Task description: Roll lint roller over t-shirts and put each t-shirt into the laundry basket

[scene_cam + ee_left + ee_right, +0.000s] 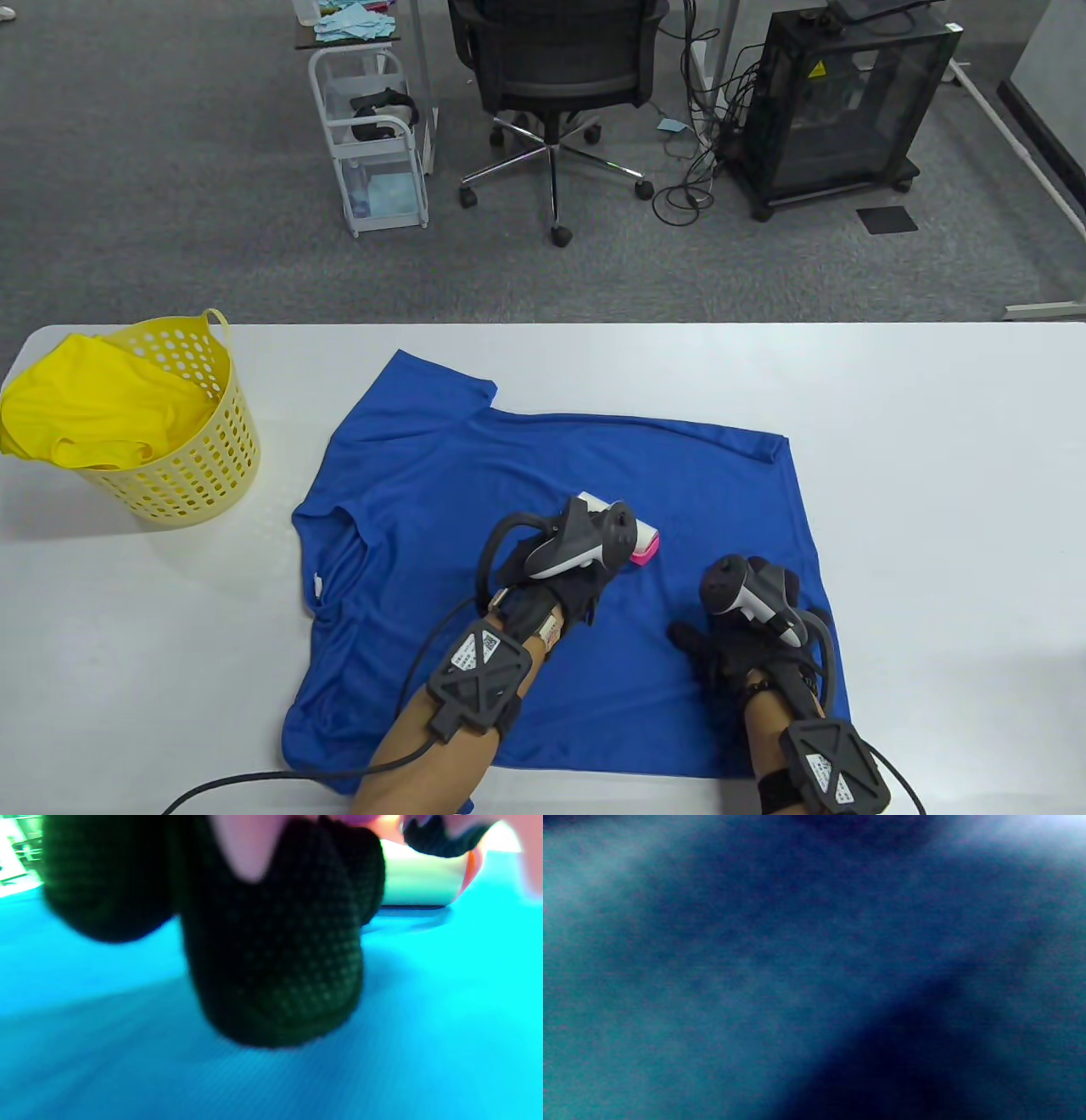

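A blue t-shirt (543, 475) lies spread flat on the white table (933, 475). My left hand (585, 564) grips a lint roller (640, 543) with a white roll and pink end, pressed on the shirt's middle. In the left wrist view the curled gloved fingers (280, 955) fill the frame above the blue cloth (127, 1052), the roller (420, 878) behind them. My right hand (730, 628) lies flat on the shirt near its right hem, thumb spread. The right wrist view shows only blurred blue fabric (755, 984). A yellow laundry basket (199, 458) at the left holds a yellow t-shirt (93, 407).
The table's far edge (594, 324) runs behind the shirt. Beyond it stand an office chair (556, 76), a white trolley (373, 136) and a black cabinet on wheels (840, 102). Bare tabletop lies right of the shirt.
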`<control>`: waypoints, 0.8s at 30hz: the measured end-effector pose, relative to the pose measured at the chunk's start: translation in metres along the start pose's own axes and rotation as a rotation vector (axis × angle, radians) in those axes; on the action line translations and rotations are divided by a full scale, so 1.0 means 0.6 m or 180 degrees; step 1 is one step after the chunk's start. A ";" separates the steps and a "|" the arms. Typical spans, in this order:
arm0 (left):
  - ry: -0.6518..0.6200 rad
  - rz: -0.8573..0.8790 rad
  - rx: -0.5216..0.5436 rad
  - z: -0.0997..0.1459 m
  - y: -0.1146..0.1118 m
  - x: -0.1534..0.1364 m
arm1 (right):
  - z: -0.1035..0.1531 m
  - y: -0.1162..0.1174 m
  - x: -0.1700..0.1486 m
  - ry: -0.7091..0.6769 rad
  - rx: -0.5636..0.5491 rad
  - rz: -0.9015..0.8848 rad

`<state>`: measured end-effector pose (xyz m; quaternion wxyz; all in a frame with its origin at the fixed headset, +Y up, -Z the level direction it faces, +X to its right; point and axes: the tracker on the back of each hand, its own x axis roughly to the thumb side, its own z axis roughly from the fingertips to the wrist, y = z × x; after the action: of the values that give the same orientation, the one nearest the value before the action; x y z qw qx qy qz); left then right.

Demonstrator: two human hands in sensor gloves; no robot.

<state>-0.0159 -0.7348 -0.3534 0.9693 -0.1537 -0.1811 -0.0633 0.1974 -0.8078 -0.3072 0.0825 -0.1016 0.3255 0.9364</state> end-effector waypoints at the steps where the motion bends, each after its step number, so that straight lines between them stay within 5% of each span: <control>1: -0.0065 -0.0101 -0.0032 0.018 -0.005 -0.003 | 0.000 0.000 0.000 0.0002 0.0000 0.0001; 12: -0.0499 -0.0154 -0.0158 0.230 -0.073 -0.089 | 0.001 -0.001 0.001 0.0030 -0.0044 0.0023; 20: -0.0513 0.0010 -0.0054 0.248 -0.088 -0.103 | 0.012 -0.013 0.009 0.0021 -0.0371 0.0182; 24: -0.0513 0.0025 0.0166 0.245 -0.089 -0.107 | 0.057 -0.037 0.040 -0.0284 -0.1008 0.0208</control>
<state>-0.1336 -0.7340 -0.2322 0.9555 -0.1337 -0.2594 -0.0422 0.1744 -0.7667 -0.2999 0.0494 -0.0610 0.1729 0.9818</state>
